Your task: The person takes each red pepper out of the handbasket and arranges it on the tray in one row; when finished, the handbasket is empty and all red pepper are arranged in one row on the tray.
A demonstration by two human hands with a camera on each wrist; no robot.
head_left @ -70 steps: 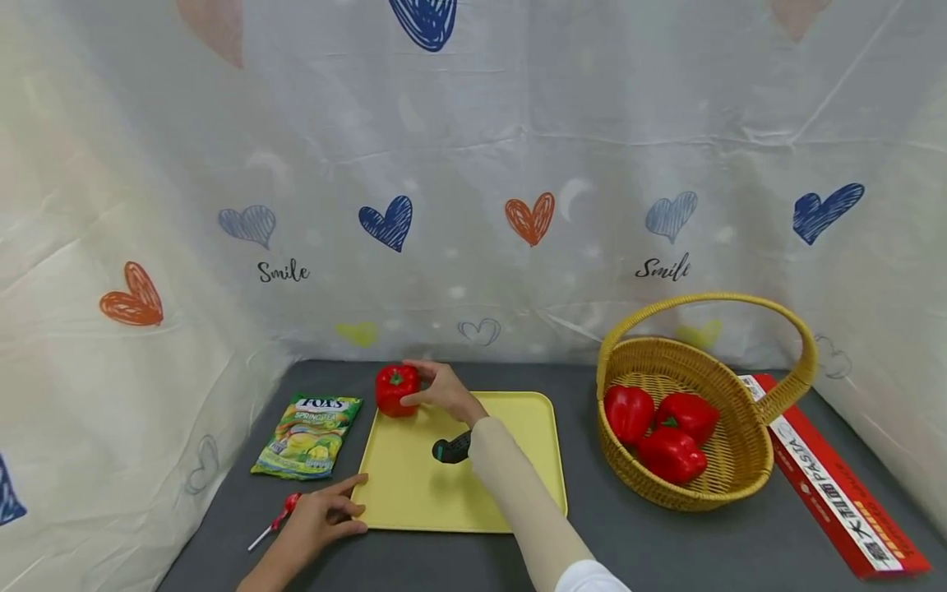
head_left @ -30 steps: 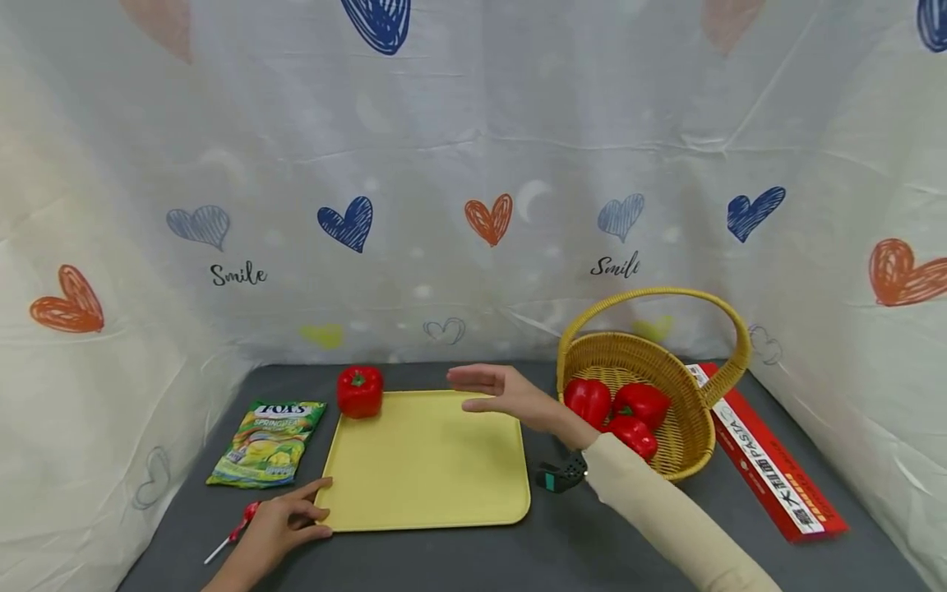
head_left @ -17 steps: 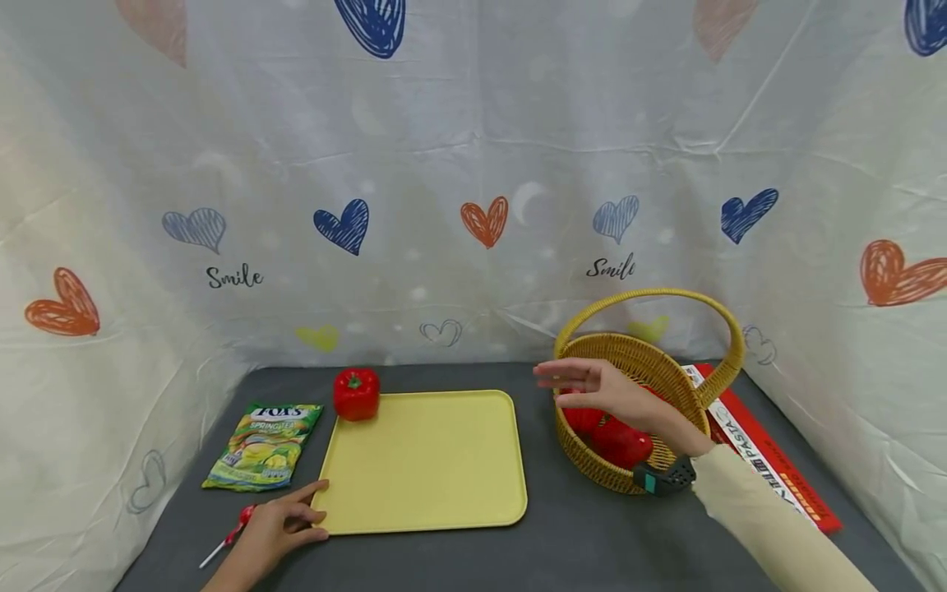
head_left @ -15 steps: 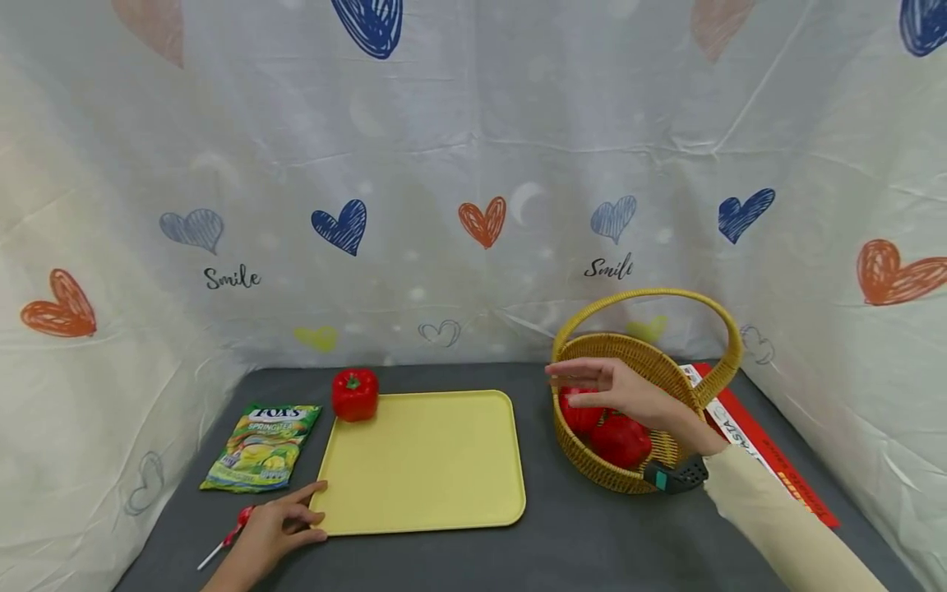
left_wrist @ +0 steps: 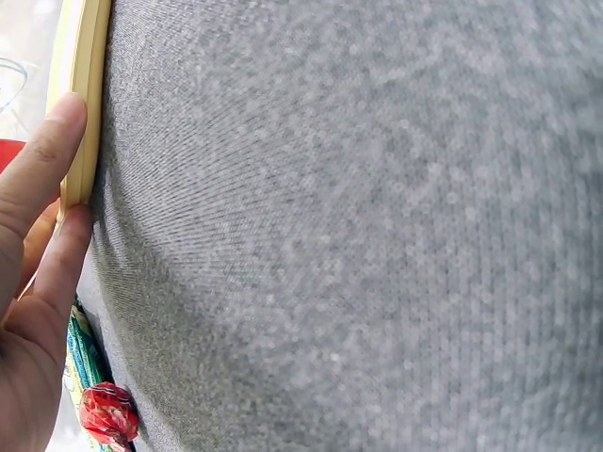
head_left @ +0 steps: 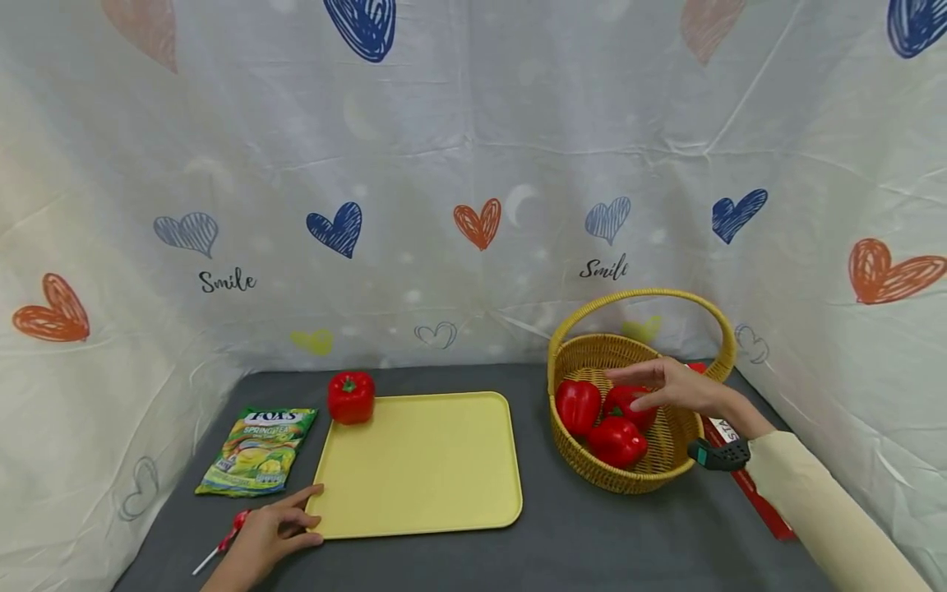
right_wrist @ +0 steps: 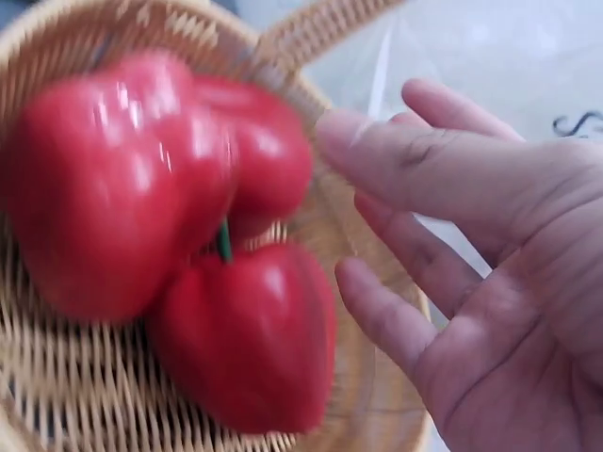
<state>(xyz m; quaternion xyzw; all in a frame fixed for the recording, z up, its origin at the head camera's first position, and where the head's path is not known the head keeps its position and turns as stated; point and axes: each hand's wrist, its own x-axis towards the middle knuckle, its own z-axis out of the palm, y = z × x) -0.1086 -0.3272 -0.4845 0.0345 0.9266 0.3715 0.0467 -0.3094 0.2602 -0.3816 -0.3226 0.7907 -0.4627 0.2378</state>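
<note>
Over the grey cloth-covered desk (head_left: 577, 538), holding right hand (head_left: 679, 386) empty, fingers loosely spread, near glossy red bell peppers (head_left: 617, 442) in yellow wicker basket (head_left: 602, 352); gripping yellow rectangular tray (head_left: 422, 469) with left hand (head_left: 275, 530); possibly risking slips by grasping loosely.

We found a small tabletop set, walled off by pale, creased sheeting (head_left: 414, 123) that filled the upper frame and both sides, printed with hearts (head_left: 334, 229) and "Smile" lettering (head_left: 228, 281). Across the bottom we saw a grey, cloth-textured tabletop (head_left: 414, 567). A Fox's sweets bag (head_left: 256, 452) at lower left, a yellow tray (head_left: 422, 469) at lower centre and a wicker basket (head_left: 602, 475) at lower right lent it a household look; whether home or studio, we could not tell.
</note>
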